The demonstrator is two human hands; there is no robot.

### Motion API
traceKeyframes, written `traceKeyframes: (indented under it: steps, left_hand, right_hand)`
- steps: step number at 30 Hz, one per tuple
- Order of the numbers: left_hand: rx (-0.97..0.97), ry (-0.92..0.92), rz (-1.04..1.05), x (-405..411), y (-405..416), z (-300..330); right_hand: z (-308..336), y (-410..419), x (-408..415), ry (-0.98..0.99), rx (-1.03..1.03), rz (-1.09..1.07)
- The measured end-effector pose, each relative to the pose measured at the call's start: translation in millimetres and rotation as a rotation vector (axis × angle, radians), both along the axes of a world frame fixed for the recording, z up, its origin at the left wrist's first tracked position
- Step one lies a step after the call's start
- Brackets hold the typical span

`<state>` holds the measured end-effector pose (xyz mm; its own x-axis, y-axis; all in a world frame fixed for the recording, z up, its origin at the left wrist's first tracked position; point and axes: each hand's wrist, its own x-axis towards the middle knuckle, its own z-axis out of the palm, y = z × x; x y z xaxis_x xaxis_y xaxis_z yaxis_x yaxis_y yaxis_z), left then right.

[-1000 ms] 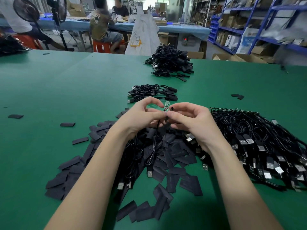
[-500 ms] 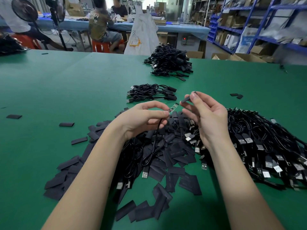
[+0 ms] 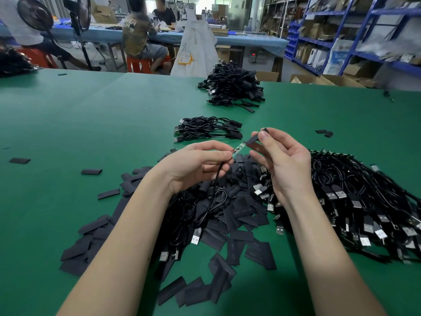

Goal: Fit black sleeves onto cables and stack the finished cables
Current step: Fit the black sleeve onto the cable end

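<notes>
Sleeve (image 3: 254,138), light and soft, was pinched by the right hand (image 3: 282,165) just beside the small board end (image 3: 238,148); the left hand (image 3: 196,165) gripped the limp cable (image 3: 214,188) near it.

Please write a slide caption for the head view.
Left hand holds cable; right hand brings black sleeve to its board end.

Black sleeves (image 3: 237,215) and black cables (image 3: 373,201) with silver plugs (image 3: 368,226) are lying on a plain green table (image 3: 91,124).
</notes>
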<state>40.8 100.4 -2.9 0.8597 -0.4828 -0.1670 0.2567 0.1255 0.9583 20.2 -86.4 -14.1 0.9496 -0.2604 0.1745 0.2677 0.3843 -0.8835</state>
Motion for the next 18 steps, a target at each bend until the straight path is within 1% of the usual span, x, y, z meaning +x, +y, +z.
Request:
traceKeyframes:
  steps: [9, 13, 18]
  left_hand:
    - [0.007, -0.021, -0.038, 0.7, 4.2, -1.7]
    - [-0.008, -0.032, -0.033, 1.1, 5.7, -2.5]
    - [-0.009, -0.046, -0.027, 1.8, 3.9, -2.4]
  right_hand:
    - [1.7, 1.9, -2.3, 0.039, 0.035, 0.008]
    - [4.8, -1.7, -4.3, 0.096, 0.073, 0.063]
    - [5.2, -2.2, -4.3, 0.127, 0.038, 0.150]
